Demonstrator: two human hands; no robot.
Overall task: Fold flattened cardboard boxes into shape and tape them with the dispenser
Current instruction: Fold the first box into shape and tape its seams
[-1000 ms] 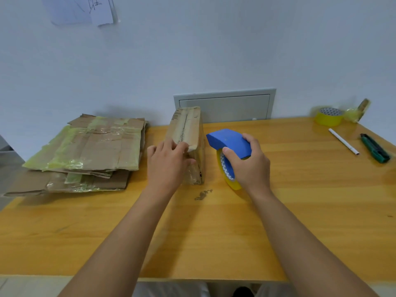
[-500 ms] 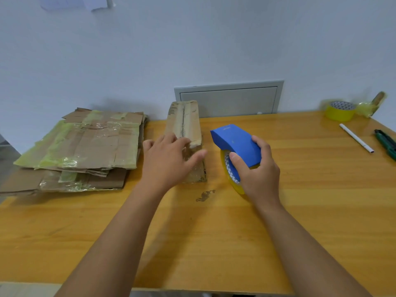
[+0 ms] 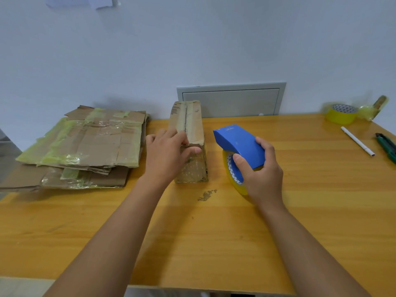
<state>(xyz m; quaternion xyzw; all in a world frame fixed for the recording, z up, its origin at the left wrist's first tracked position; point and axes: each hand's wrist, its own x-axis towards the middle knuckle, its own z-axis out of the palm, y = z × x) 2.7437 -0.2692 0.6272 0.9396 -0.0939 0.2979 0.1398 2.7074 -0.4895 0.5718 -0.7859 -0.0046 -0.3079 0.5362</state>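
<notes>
A narrow folded cardboard box [image 3: 190,125] stands in the middle of the wooden table [image 3: 214,232], its top flaps meeting along a centre seam and its near end covered in clear tape. My left hand [image 3: 167,155] grips the box's near top corner, fingers over the flaps and thumb on the taped end. Just right of the box, my right hand [image 3: 261,174] holds a blue tape dispenser [image 3: 240,144] with a yellow tape roll, resting on the table. A stack of flattened, taped cardboard boxes [image 3: 85,144] lies at the left.
A spare yellow tape roll [image 3: 341,113] and a crumpled wad of tape [image 3: 370,110] sit at the back right. A white pen [image 3: 357,144] and a green utility knife [image 3: 387,146] lie by the right edge. A grey wall panel [image 3: 231,99] is behind the box.
My left hand has shifted on the box's near end, the thumb now pressing the taped face. The dispenser in my right hand stays beside the box. The view has tilted slightly.
</notes>
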